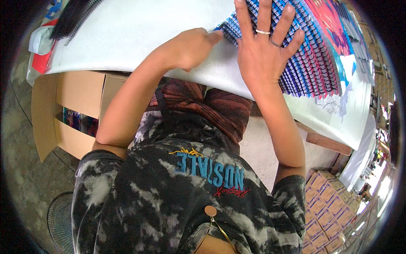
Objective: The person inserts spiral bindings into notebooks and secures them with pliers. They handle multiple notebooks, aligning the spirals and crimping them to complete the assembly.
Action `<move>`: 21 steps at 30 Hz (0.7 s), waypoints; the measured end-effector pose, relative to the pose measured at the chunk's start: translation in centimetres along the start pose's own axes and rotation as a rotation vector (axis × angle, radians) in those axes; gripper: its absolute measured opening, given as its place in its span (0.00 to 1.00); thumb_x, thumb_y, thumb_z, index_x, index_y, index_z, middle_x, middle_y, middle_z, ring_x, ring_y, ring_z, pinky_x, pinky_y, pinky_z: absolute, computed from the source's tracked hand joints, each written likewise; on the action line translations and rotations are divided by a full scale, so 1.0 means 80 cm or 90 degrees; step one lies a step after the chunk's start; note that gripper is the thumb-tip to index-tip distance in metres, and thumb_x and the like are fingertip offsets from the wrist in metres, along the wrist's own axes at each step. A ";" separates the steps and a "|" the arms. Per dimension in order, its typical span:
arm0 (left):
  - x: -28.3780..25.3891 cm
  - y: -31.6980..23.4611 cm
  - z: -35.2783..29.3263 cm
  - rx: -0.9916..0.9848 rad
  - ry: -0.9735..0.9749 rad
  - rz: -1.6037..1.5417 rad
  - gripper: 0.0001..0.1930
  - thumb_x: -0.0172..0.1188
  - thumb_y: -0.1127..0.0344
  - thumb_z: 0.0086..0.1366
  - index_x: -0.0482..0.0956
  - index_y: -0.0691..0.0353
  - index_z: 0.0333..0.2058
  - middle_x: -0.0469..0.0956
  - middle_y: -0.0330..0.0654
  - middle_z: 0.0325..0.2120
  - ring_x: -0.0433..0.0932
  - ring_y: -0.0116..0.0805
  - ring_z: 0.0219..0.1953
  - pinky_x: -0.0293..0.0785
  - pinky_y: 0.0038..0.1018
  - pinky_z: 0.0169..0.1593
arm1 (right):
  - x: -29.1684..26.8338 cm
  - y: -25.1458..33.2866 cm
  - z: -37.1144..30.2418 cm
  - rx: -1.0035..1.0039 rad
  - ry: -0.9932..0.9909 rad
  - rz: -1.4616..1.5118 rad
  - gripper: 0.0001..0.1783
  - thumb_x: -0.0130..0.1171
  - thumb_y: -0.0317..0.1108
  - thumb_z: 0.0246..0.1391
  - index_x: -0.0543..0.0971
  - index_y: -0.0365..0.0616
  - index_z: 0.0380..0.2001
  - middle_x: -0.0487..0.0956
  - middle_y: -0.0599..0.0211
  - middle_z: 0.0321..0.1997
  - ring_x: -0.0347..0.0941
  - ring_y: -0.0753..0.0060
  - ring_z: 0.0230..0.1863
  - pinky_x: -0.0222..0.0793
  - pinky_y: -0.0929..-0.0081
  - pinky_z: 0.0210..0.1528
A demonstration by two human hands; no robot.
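Note:
Spiral-bound notebooks (313,72) with blue, purple and pink edges lie fanned in overlapping rows at the right of the white-covered table (144,29). Flat on top of them rests my right hand (264,53), fingers spread, with a ring on one finger and a dark band on another. My left hand (190,48) is closed, its fingers curled, beside the rows' left end. Its tip reaches the dark blue corner of the nearest bound edge; whatever it pinches there is hidden.
Black binding coils (78,19) lie at the table's far left. Below them stands an open cardboard box (80,91) with printed books inside. A fan (61,218) is at lower left. Stacked cartons (325,207) stand at lower right, and colourful printed covers (327,21) lie at far right.

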State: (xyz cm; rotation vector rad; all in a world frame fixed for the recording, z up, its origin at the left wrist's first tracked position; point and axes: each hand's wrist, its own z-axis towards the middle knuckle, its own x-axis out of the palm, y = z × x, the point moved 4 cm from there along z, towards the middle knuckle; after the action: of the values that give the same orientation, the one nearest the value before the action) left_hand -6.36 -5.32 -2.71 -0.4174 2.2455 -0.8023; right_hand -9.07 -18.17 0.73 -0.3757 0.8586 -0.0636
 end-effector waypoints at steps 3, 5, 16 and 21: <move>0.001 -0.016 0.001 0.070 -0.060 0.244 0.26 0.38 0.47 0.66 0.70 0.68 0.42 0.74 0.49 0.28 0.77 0.37 0.31 0.74 0.32 0.32 | 0.013 0.005 -0.005 -0.017 -0.007 -0.003 0.31 0.47 0.34 0.50 0.61 0.61 0.60 0.50 0.60 0.68 0.43 0.44 0.67 0.32 0.41 0.62; 0.003 -0.006 0.000 0.041 0.068 -0.046 0.27 0.37 0.45 0.66 0.69 0.67 0.44 0.75 0.50 0.32 0.77 0.40 0.36 0.75 0.35 0.35 | 0.021 0.006 -0.010 -0.043 0.007 -0.076 0.31 0.44 0.35 0.52 0.59 0.61 0.62 0.49 0.61 0.69 0.43 0.45 0.67 0.31 0.41 0.62; 0.019 0.028 -0.001 -0.014 0.348 -0.799 0.31 0.33 0.41 0.66 0.68 0.65 0.47 0.74 0.46 0.33 0.76 0.43 0.39 0.76 0.43 0.39 | 0.016 0.005 -0.004 -0.017 0.077 -0.015 0.30 0.43 0.35 0.52 0.58 0.60 0.62 0.46 0.64 0.70 0.41 0.50 0.68 0.35 0.45 0.62; 0.016 0.040 0.012 -0.034 0.312 -0.697 0.28 0.36 0.44 0.66 0.69 0.65 0.44 0.73 0.45 0.30 0.76 0.42 0.38 0.75 0.40 0.37 | 0.013 0.008 -0.002 -0.031 0.089 -0.047 0.29 0.42 0.36 0.53 0.59 0.59 0.61 0.47 0.64 0.70 0.42 0.50 0.68 0.34 0.45 0.62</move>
State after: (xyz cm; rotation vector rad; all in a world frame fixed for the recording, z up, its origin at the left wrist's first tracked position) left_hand -6.75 -3.97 -5.96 -1.7071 2.3804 -1.4930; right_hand -8.57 -17.82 -0.35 -0.4523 0.9855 -0.1381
